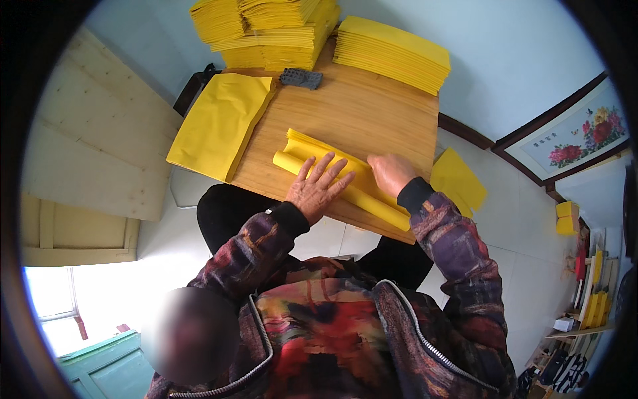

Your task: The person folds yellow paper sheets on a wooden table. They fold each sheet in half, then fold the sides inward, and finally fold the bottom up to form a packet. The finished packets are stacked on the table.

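The square wooden table (pixel 372 113) carries tall stacks of yellow paper sheets (pixel 266 30) at its far edge, and a second flatter stack of yellow sheets (pixel 392 53) beside them. A loose pile of yellow sheets (pixel 219 123) hangs over the table's left side. Near the front edge lies the rolled bundle of yellow paper (pixel 319 171). The left hand (pixel 319 186) rests flat on it with fingers spread open. The right hand (pixel 391 173) presses on the roll with fingers curled down; nothing is gripped. A small dark grey block (pixel 301 78) lies just before the tall stacks, well apart from both hands.
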Demonstrator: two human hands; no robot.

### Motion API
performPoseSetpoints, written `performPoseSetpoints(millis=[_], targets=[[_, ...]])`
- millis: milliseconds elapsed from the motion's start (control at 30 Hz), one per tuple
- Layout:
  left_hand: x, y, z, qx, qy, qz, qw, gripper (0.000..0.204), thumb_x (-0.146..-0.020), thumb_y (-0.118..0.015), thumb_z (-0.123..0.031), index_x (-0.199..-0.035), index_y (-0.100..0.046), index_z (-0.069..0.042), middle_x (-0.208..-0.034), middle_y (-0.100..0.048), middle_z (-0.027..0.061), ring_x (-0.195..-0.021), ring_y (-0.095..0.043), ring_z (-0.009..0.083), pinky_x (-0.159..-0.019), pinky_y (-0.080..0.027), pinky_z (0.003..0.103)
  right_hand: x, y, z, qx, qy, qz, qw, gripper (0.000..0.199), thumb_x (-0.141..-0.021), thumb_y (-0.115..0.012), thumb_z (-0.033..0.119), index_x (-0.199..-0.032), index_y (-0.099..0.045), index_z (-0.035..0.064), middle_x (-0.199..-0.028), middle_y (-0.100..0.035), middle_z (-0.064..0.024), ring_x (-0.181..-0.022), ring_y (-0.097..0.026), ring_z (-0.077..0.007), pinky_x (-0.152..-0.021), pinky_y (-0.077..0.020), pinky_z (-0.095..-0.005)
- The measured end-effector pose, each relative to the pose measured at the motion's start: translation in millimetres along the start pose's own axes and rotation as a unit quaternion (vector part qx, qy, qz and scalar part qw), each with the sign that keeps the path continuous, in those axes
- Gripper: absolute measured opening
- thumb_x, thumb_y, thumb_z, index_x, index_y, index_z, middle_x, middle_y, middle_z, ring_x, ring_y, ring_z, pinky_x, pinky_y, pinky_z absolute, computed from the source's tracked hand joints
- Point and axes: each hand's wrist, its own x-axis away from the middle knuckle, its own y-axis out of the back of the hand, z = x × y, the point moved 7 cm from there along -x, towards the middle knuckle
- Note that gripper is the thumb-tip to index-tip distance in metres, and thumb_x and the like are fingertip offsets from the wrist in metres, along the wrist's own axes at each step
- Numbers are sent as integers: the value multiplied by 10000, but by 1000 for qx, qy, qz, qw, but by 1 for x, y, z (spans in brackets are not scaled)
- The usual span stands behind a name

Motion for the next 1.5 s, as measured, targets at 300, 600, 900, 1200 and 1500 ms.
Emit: performPoseSetpoints(millis=[300, 600, 900, 1200, 1500], targets=[[16, -3, -22, 28, -32, 25, 999, 620, -785, -680, -250, -1357, -452, -178, -1421, -415, 77, -1328, -367, 303, -1081, -277, 532, -45, 3, -45, 36, 3, -11, 999, 111, -817, -552, 74, -876, -645, 65, -864, -671, -183, -846, -647, -388, -710, -512, -480], [20, -19, -30, 74, -34, 61, 995, 625, -714, -725, -268, -1301, -521, -205, -1421, -421, 76, -1318, -383, 305, -1049, -317, 523, -83, 10, -87, 71, 13, -21, 997, 165, -844, -519, 106, -913, -666, 79, -894, -672, -168, -867, -645, -377, -735, -515, -467], [12, -25, -29, 64, -34, 48, 996, 623, -681, -697, -210, -1285, -541, -195, -1401, -454, 91, -1296, -412, 322, -1024, -346, 493, -115, 7, -122, 59, -5, -29, 998, 180, -832, -516, 79, -926, -668, 58, -940, -666, -179, -919, -633, -380, -754, -511, -473], [9, -35, -36, 74, -17, 77, 994, 724, -706, -739, -350, -1368, -469, -240, -1471, -387, 49, -1370, -332, 282, -1079, -248, 565, -125, 10, -132, 80, -4, -48, 996, 123, -830, -524, 71, -874, -638, 57, -881, -660, -158, -871, -636, -361, -707, -508, -464], [11, -42, -36, 48, -8, 69, 996, 744, -713, -719, -318, -1399, -438, -262, -1490, -372, 28, -1390, -319, 273, -1110, -189, 577, -127, 12, -131, 64, 7, -61, 996, 117, -835, -522, 90, -852, -629, 47, -851, -661, -176, -836, -637, -378, -681, -498, -478]])
